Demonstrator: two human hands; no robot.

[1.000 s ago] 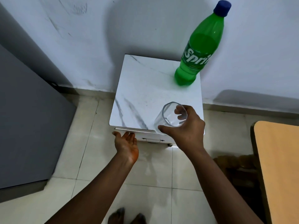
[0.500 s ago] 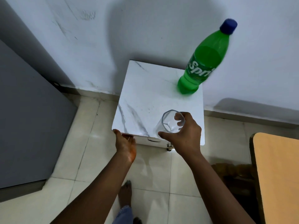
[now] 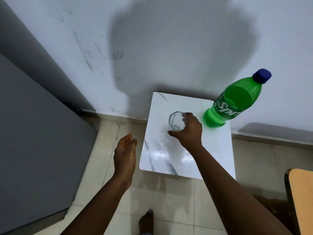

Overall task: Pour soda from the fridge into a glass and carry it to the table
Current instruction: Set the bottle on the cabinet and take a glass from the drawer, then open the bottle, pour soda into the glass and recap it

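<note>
Now gripping clear glass (image 3: 176, 121) with right hand (image 3: 189, 131) on white marble stand (image 3: 215, 150).
Left hand (image 3: 125, 153) relaxed, holding nothing; green soda bottle (image 3: 233, 100) near.

White marble-look side table (image 3: 210, 150) – green soda bottle (image 3: 232, 106) and glass (image 3: 176, 121) on it

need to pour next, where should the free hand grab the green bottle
Judging by its shape, around the labelled body of the green bottle, below the shoulder. It stands upright at the white table's far right corner by the wall, so come from the front; the left hand is free.
</note>
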